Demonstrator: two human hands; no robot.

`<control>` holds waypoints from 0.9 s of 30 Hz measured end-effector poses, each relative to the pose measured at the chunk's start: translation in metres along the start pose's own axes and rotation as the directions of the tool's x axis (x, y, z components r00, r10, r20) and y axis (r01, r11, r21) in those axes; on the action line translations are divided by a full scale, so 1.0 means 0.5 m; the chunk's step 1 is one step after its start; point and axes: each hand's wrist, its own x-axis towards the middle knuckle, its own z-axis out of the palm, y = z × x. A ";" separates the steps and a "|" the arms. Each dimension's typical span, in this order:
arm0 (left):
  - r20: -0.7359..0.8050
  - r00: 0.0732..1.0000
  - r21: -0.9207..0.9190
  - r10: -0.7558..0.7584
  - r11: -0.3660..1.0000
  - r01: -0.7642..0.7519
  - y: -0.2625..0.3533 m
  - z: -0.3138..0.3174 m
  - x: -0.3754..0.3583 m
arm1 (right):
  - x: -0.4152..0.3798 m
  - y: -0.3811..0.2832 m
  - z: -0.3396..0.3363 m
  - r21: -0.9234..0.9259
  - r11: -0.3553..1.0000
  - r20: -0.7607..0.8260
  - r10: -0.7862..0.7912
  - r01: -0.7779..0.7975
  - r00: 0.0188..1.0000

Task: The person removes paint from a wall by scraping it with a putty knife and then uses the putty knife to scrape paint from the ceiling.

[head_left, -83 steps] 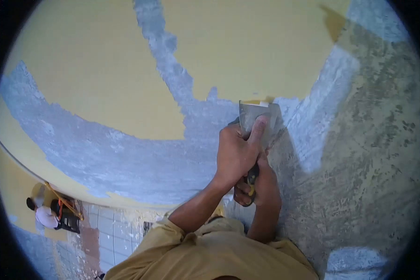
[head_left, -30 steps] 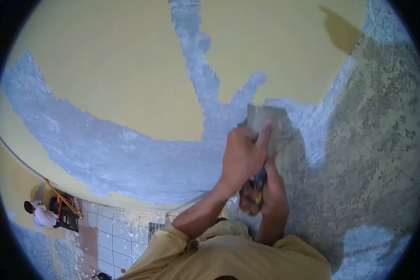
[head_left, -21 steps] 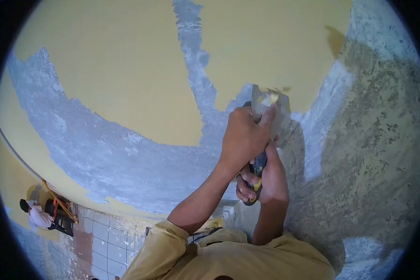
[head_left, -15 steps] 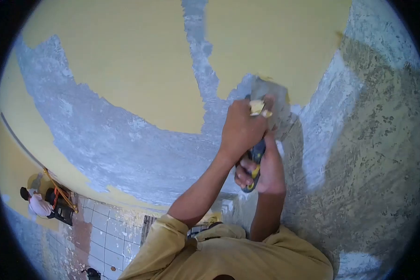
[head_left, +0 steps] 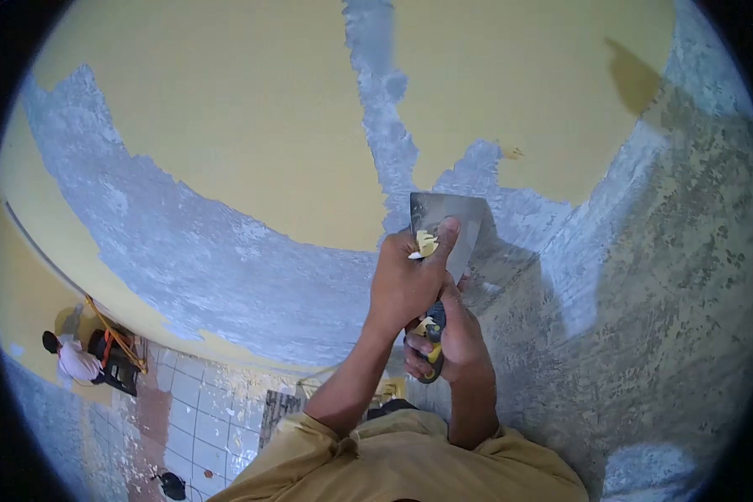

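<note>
A wide-bladed paint scraper (head_left: 467, 219) with a black and yellow handle is in both my hands, its metal blade over the wall (head_left: 293, 167). My right hand (head_left: 462, 341) wraps round the handle. Higher up, my left hand (head_left: 406, 280) grips the scraper near the base of the blade, with its thumb lying along the metal. Curled cream paint flakes (head_left: 425, 243) sit on the blade beside that thumb. Just above the blade, yellow paint borders a bare grey patch (head_left: 477, 167) with a ragged edge. The left fingers under the blade are partly hidden.
Rough grey wall (head_left: 644, 293) spreads to the right. At the lower left, another person (head_left: 77, 364) is beside a dark stool (head_left: 122, 368). Paint chips litter the tiled floor (head_left: 197, 414), where a small black object (head_left: 171, 485) lies.
Both hands have drawn the scraper down and slightly left, away from the yellow edge. More of the grey patch and a small torn paint spot now show above the blade.
</note>
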 end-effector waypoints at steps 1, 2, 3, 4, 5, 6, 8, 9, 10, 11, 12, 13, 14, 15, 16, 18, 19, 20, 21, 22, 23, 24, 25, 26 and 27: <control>-0.003 1.000 0.025 0.030 0.999 -0.030 -0.003 0.000 -0.001 | -0.006 -0.002 0.002 -0.002 1.000 -0.008 0.022 -0.022 1.000; -0.016 1.000 0.029 0.007 1.000 -0.007 0.008 0.000 -0.002 | -0.015 -0.005 0.015 0.032 0.999 -0.003 0.017 -0.017 1.000; 0.000 1.000 0.035 -0.008 0.999 0.008 0.032 -0.002 -0.001 | -0.019 -0.009 0.027 0.066 0.998 0.008 0.013 -0.013 1.000; 0.012 1.000 0.037 -0.019 0.999 0.018 0.049 -0.002 -0.006 | -0.017 -0.017 0.037 0.030 0.999 -0.042 0.042 -0.041 0.998; -0.008 1.000 0.042 0.007 0.999 -0.007 0.063 -0.006 0.000 | -0.009 -0.026 0.044 0.013 0.999 -0.013 0.037 -0.037 0.999; -0.007 0.997 0.126 0.080 0.989 -0.078 0.082 -0.009 0.011 | 0.000 -0.039 0.055 -0.013 1.000 -0.001 -0.028 0.028 1.000; -0.005 0.989 0.204 0.148 0.968 -0.144 0.117 -0.005 0.025 | -0.002 -0.063 0.076 -0.040 0.995 0.010 -0.090 0.091 0.996; 0.013 0.995 0.117 0.103 0.988 -0.104 0.140 -0.002 0.043 | -0.002 -0.085 0.093 -0.019 0.992 0.037 -0.123 0.124 0.992; 0.035 0.998 0.027 0.044 0.999 -0.045 0.157 0.002 0.044 | -0.009 -0.093 0.103 0.005 0.989 0.053 -0.145 0.145 0.988; 0.031 0.997 0.027 0.068 0.997 -0.069 0.179 0.004 0.042 | -0.006 -0.102 0.109 -0.005 0.987 0.070 -0.158 0.159 0.985; -0.011 0.997 0.091 0.077 0.993 -0.076 0.196 0.003 0.031 | -0.005 -0.102 0.112 0.027 0.986 0.065 -0.166 0.164 0.984; -0.053 0.995 0.152 0.081 0.986 -0.072 0.204 0.002 0.020 | -0.006 -0.100 0.113 0.058 0.985 0.055 -0.168 0.165 0.984; -0.058 0.995 0.152 0.080 0.986 -0.071 0.193 -0.001 0.018 | -0.010 -0.099 0.111 0.035 0.985 0.099 -0.174 0.172 0.980; -0.033 0.994 0.191 0.107 0.977 -0.099 0.166 -0.004 0.023 | -0.015 -0.088 0.109 0.034 0.985 0.096 -0.173 0.170 0.980; -0.009 0.991 0.226 0.137 0.965 -0.131 0.139 -0.007 0.028 | -0.022 -0.074 0.102 0.054 0.992 0.085 -0.122 0.117 0.989; -0.002 0.997 0.159 0.081 0.984 -0.080 0.075 -0.020 0.005 | -0.026 -0.031 0.079 0.080 0.997 0.048 -0.011 0.007 0.999; 0.011 0.999 0.097 0.030 0.995 -0.031 0.051 -0.026 -0.005 | -0.025 -0.014 0.069 0.079 0.997 0.052 -0.026 0.022 0.998; 0.022 0.999 0.099 0.043 0.994 -0.045 0.034 -0.030 -0.011 | -0.024 0.002 0.060 0.072 0.997 0.060 -0.012 0.008 0.998; 0.036 0.999 0.116 -0.020 0.993 0.016 0.020 -0.033 -0.017 | -0.022 0.012 0.050 0.063 0.998 0.063 0.009 -0.013 0.998; 0.047 0.995 0.134 -0.085 0.988 0.078 0.015 -0.033 -0.016 | -0.015 0.018 0.042 0.049 0.999 0.059 0.009 -0.012 0.998; 0.050 0.995 0.136 -0.085 0.988 0.078 0.018 -0.033 -0.011 | -0.013 0.014 0.046 0.053 0.999 0.058 0.006 -0.009 0.998; 0.047 0.998 0.118 -0.034 0.993 0.028 0.019 -0.032 -0.007 | -0.014 0.010 0.051 0.018 1.000 0.020 -0.010 0.009 1.000; 0.042 0.999 0.102 0.019 0.995 -0.023 0.021 -0.031 0.000 | -0.013 0.004 0.056 -0.017 0.999 -0.015 -0.028 0.028 0.999; 0.046 0.999 0.107 0.008 0.994 -0.013 0.040 -0.027 0.002 | -0.012 -0.006 0.062 -0.007 1.000 -0.021 -0.022 0.022 1.000; -0.005 0.996 0.199 0.092 0.976 -0.089 0.077 -0.020 0.001 | -0.010 -0.022 0.070 0.011 0.999 -0.019 -0.035 0.035 0.999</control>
